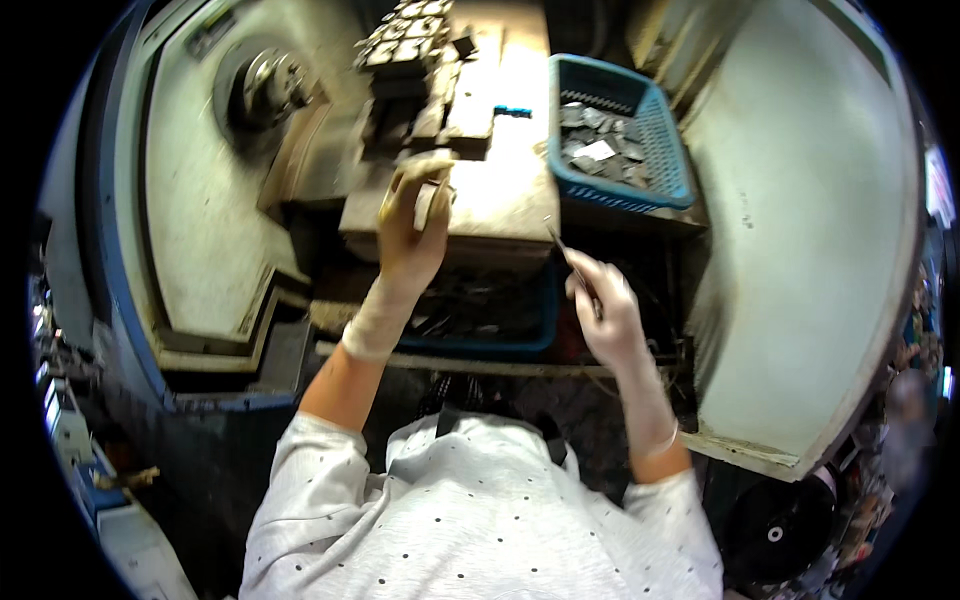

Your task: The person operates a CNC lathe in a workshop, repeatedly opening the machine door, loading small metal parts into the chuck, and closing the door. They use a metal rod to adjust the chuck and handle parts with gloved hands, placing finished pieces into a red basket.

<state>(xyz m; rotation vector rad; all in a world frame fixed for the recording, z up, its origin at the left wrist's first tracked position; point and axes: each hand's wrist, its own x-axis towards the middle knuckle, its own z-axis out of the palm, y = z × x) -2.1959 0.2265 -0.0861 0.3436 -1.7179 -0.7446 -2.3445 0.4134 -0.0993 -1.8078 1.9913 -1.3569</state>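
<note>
My left hand, in a stained pale glove, is raised over the near edge of the machine's worktable. Its thumb and fingers are closed in a pinch; what they hold is too blurred to make out. My right hand, in a whitish glove, is closed around a slim pointed metal tool. The tool's tip points up and left, near the front right corner of the worktable. A blue plastic basket full of flat grey metal pieces stands just beyond my right hand.
A metal block fixture sits at the back of the worktable, with a small blue item nearby. On the left is a round machine spindle. A second blue bin with dark pieces lies under the worktable. A pale panel bounds the right side.
</note>
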